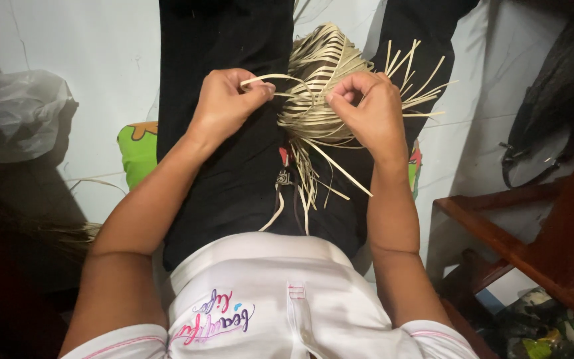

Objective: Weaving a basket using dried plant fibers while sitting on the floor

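A half-woven piece of pale straw strips (320,80) rests on my lap, over black trousers (234,166). Loose strip ends fan out to the right and hang down toward my waist. My left hand (224,103) pinches one bent strip at the left edge of the weave, between thumb and fingers. My right hand (367,110) is curled over the right side of the weave, its fingertips closed on strips near the middle. The two hands sit close together, a few strips apart.
A green cushion (137,153) lies under my legs on a pale floor. A crumpled clear plastic bag (18,113) lies at the left. A dark bag (553,113) and a wooden frame (533,246) stand at the right. Loose straw (78,229) lies at the lower left.
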